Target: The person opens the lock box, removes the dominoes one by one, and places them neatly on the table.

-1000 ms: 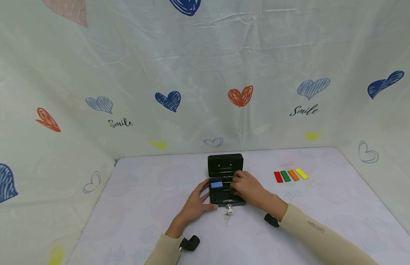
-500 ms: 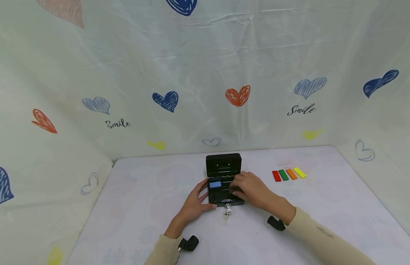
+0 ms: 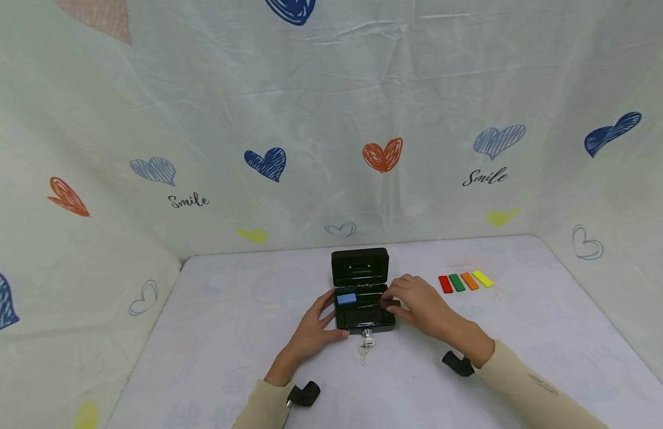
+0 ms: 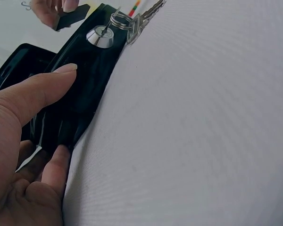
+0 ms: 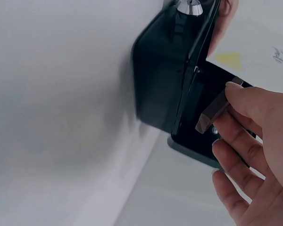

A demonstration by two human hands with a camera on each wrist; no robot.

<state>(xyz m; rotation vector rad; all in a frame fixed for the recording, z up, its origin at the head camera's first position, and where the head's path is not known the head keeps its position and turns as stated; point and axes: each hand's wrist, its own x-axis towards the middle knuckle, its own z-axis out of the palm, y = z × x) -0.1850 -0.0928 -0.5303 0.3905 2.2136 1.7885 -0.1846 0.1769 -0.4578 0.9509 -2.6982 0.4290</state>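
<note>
A black metal cash box [image 3: 365, 325] stands on the table with its lid [image 3: 360, 268] raised. My left hand [image 3: 311, 333] grips its left front corner, thumb on the front face and fingers along the side. Between thumb and fingers of my right hand [image 3: 425, 307] is a dark rectangular block [image 5: 216, 110], just above the box's right side. Inside, on the left, lies a blue block [image 3: 346, 298]; a darker blue patch behind it is too small to make out. Keys [image 3: 363, 353] hang from the lock [image 4: 100, 36] at the front.
To the right of the box, red [image 3: 445, 284], green [image 3: 457, 282], orange [image 3: 469, 281] and yellow [image 3: 482, 279] blocks lie in a row on the white table [image 3: 245, 298]. A pale sheet printed with hearts [image 3: 310, 107] hangs behind the table.
My right hand has moved right, from over the box's interior to its right edge, and the dark block is with it. The left hand stays on the box. The head view has shifted slightly.
</note>
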